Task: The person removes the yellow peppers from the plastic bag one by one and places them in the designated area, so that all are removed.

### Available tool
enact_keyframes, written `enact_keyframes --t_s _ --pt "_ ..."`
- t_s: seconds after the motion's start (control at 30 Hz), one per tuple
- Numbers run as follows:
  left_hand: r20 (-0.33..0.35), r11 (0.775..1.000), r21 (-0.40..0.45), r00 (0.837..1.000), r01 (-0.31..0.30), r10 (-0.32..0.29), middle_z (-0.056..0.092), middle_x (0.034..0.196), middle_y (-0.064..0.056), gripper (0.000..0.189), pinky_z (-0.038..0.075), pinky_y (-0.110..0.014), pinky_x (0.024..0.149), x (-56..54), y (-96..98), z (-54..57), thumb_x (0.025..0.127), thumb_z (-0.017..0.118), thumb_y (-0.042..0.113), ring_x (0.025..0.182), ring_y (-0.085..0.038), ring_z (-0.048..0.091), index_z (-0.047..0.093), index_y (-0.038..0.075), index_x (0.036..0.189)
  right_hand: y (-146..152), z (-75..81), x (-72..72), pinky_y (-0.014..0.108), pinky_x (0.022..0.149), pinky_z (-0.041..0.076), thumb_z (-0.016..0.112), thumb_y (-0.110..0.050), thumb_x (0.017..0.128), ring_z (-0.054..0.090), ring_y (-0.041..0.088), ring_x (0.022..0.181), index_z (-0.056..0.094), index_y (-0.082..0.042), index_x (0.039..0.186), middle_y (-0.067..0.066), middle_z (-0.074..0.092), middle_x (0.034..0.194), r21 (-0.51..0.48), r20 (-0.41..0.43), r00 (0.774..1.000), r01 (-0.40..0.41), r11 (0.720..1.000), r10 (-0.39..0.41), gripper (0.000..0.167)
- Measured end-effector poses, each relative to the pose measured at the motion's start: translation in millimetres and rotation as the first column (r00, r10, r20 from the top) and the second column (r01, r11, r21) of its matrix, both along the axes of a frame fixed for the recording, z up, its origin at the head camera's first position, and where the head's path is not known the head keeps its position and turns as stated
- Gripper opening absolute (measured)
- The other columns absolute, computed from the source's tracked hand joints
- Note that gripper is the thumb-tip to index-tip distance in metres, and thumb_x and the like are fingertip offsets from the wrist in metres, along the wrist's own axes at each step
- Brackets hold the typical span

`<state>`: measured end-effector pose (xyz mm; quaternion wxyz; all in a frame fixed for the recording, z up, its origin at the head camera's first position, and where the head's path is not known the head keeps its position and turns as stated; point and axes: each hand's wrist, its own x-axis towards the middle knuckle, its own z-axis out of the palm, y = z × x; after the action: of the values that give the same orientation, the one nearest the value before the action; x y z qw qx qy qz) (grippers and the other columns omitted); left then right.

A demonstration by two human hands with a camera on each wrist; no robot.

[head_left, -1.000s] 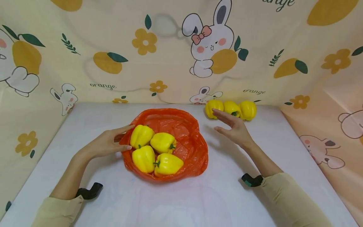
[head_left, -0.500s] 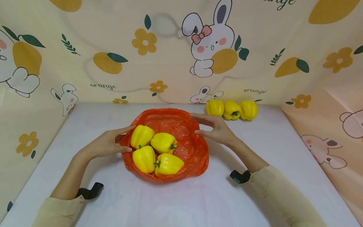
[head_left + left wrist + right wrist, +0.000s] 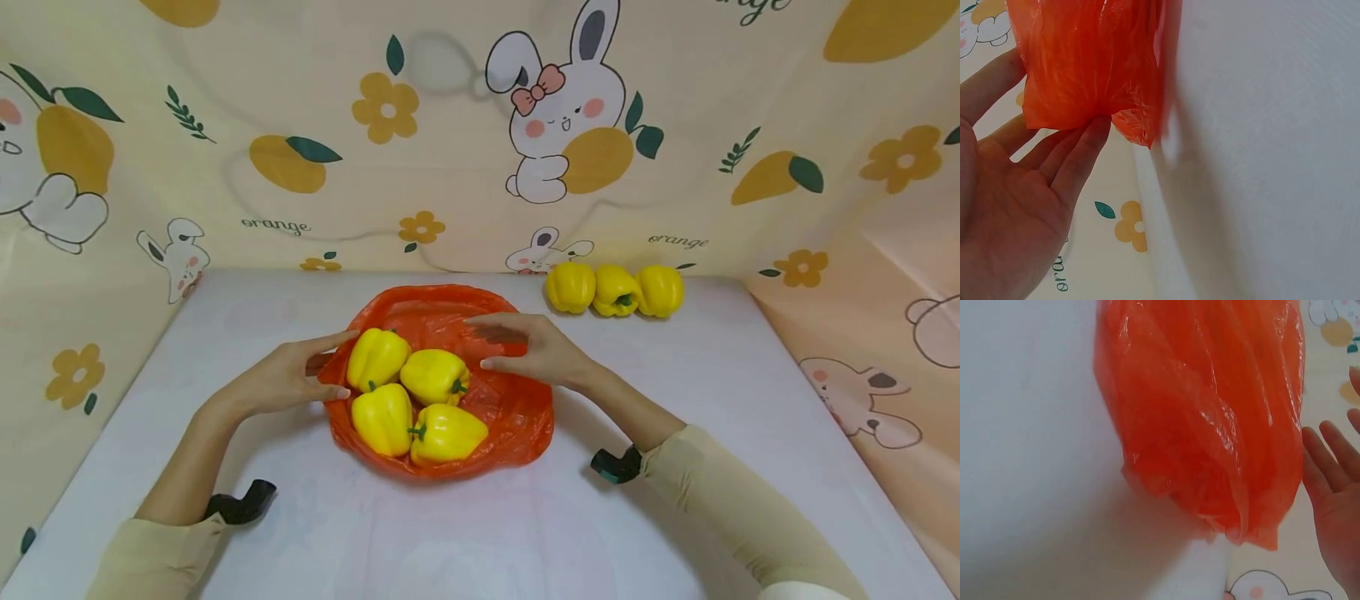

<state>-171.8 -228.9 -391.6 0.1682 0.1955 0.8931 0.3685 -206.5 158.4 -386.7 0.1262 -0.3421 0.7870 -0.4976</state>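
Cloth (image 3: 450, 187) rising behind both hands, cream, printed with rabbits (image 3: 551, 137), yellow fruit (image 3: 600, 167) and flowers (image 3: 385, 129). Underneath the hands, a whitish table (image 3: 450, 542). Between the hands, on the table, a red plastic bag (image 3: 517, 408), mouth wide and facing up, walls crinkled. Running back from each wrist, beige sleeves (image 3: 750, 508).

At the bag's left side, the left hand (image 3: 273, 379), thumb and fingers spread apart, fingertips (image 3: 1100, 128) against the plastic. Over the bag's right part, the right hand (image 3: 543, 354), thumb and fingers likewise parted; seen from the right wrist, right beside the bag's wall, touching or just clear of it impossible to tell.

Inside the bag, just right of the left hand's fingers, four yellow peppers (image 3: 382, 421) in a tight cluster. Beyond the right hand, outside the bag, three more peppers (image 3: 661, 292) side by side at the foot of the cloth. Close to each wrist, short bent black pieces (image 3: 251, 500). Past the left hand, the printed word "orange" (image 3: 276, 226); past the right hand, "orange" again, plus a cropped "ange" higher up. Smallest, green stems (image 3: 459, 387) on the peppers.
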Motion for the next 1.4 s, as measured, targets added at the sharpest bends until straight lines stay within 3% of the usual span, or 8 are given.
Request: enact_keyframes --t_s 0.27,0.53,0.7,0.9,1.1,1.4 --pt "0.027 1.0 0.014 1.0 -0.012 0.011 0.041 0.154 -0.017 0.087 0.051 -0.048 0.097 -0.4 0.4 1.3 0.085 0.079 0.035 0.131 -0.041 0.049 0.032 0.019 0.157 -19 -2.4 -0.5 0.049 0.099 0.05 0.075 -0.019 0.09 0.057 0.035 0.124 0.057 -0.016 0.14 0.0 0.06 0.137 0.004 -0.021 0.997 -0.077 0.997 0.077 0.053" --pt "0.017 1.0 0.006 1.0 -0.005 0.004 0.042 0.153 -0.017 0.086 0.051 -0.05 0.098 -1.2 1.7 2.1 0.085 0.079 0.038 0.129 -0.039 0.05 0.034 0.018 0.156 -39 -4.7 -0.8 0.033 0.098 0.052 0.077 -0.022 0.088 0.058 0.018 0.124 0.053 -0.016 0.143 0.008 0.056 0.141 0.102 -0.016 0.995 -0.097 0.99 0.099 0.06" --pt "0.018 1.0 0.005 1.0 -0.003 0.002 0.042 0.153 -0.017 0.086 0.051 -0.05 0.098 -1.4 2.5 2.3 0.085 0.079 0.038 0.13 -0.039 0.05 0.035 0.018 0.156 -43 -6.1 -0.2 0.033 0.1 0.05 0.079 -0.02 0.087 0.053 0.015 0.126 0.05 -0.013 0.145 0.002 0.054 0.143 0.143 0.015 0.992 -0.126 0.982 0.125 0.065" --pt "0.018 1.0 0.005 1.0 -0.003 0.003 0.042 0.153 -0.016 0.087 0.05 -0.051 0.098 -2.4 2.7 0.5 0.084 0.079 0.039 0.129 -0.039 0.05 0.035 0.017 0.156 -44 -10.2 0.3 0.028 0.101 0.048 0.077 -0.033 0.088 0.048 0.007 0.126 0.048 -0.022 0.148 -0.015 0.05 0.144 0.254 0.026 0.993 -0.122 0.96 0.119 0.068" --pt "0.016 1.0 0.009 1.0 -0.003 0.003 0.043 0.153 -0.015 0.087 0.05 -0.051 0.099 -2.7 3.2 -1.5 0.084 0.079 0.041 0.13 -0.037 0.049 0.036 0.018 0.155 -44 -11.9 -0.6 0.026 0.1 0.048 0.075 -0.032 0.09 0.048 0.006 0.124 0.047 -0.022 0.149 -0.015 0.05 0.144 0.281 0.01 0.991 -0.134 0.95 0.136 0.066" --pt "0.001 1.0 0.006 1.0 0.003 -0.003 0.044 0.152 -0.016 0.083 0.049 -0.053 0.1 -0.5 2.1 -2.1 0.085 0.078 0.037 0.129 -0.038 0.049 0.038 0.016 0.154 -41 -14.1 -2.4 0.032 0.104 0.046 0.077 -0.031 0.088 0.044 0.009 0.129 0.039 -0.029 0.153 -0.014 0.046 0.147 0.272 0.023 0.972 -0.233 0.934 0.236 0.076"
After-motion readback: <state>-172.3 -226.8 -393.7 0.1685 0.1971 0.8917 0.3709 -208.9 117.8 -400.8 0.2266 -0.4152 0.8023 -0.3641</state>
